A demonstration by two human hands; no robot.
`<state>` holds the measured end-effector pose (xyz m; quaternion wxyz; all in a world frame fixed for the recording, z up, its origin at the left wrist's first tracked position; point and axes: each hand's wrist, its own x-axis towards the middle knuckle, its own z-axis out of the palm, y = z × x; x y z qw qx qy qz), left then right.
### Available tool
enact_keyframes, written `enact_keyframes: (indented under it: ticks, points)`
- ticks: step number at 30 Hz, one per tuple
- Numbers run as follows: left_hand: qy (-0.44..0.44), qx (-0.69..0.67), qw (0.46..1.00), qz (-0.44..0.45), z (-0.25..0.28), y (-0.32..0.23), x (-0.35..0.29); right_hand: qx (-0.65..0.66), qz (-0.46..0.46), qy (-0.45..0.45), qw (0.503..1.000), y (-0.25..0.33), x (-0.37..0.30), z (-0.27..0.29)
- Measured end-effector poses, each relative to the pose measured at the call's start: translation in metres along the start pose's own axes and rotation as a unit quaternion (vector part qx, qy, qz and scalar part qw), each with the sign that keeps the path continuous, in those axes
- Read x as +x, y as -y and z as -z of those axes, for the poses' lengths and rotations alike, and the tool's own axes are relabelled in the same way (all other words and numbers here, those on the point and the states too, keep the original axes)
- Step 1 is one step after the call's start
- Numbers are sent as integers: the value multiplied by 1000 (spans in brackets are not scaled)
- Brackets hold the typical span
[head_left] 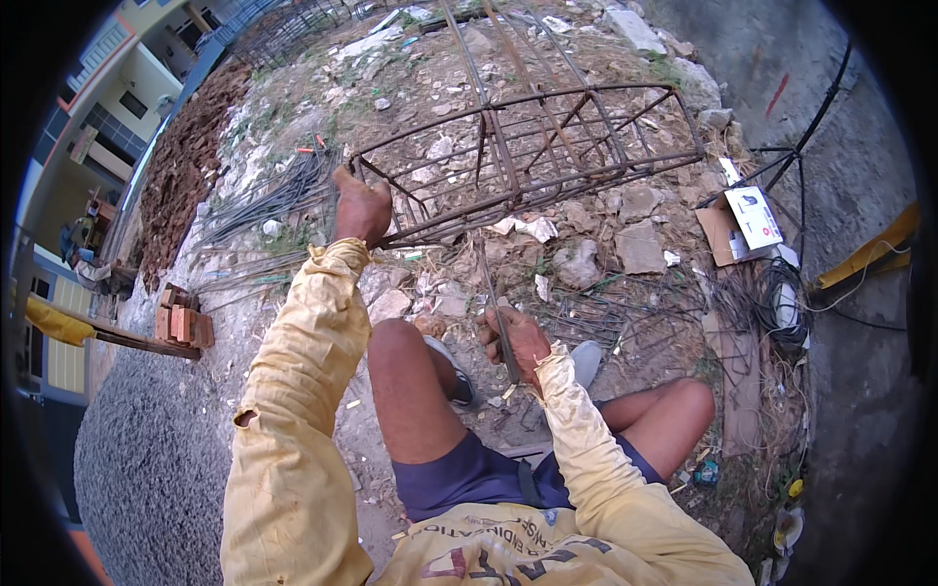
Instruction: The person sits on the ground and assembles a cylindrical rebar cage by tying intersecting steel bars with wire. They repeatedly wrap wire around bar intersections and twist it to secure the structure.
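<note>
A rusty rebar cage, made of long bars with rectangular stirrups, lies across the ground ahead of me. My left hand is closed around the cage's near left corner. My right hand is lower, between my knees, with its fingers wrapped round a long dark metal rod. The rod stands tilted, its thin far end pointing up toward the cage's near lower bar. Whether that tip touches the bar I cannot tell. The lower end shows below my fist.
Loose rods and wire lie left of the cage. Red bricks and a grey gravel heap are farther left. At right are an open cardboard box, a black cable coil and broken concrete pieces. Rubble covers the ground.
</note>
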<state>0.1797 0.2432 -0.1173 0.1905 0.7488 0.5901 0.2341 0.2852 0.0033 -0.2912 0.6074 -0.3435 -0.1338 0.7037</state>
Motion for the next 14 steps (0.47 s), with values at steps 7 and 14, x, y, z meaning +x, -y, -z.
enact_keyframes:
  ticks: [7,14]
  points:
    - [3,1,1000,1,-10,-10,4,-147,60,-155,975,13,-33,34]
    - [-60,40,997,38,40,38,15,-48,109,0,993,-5,-24,22]
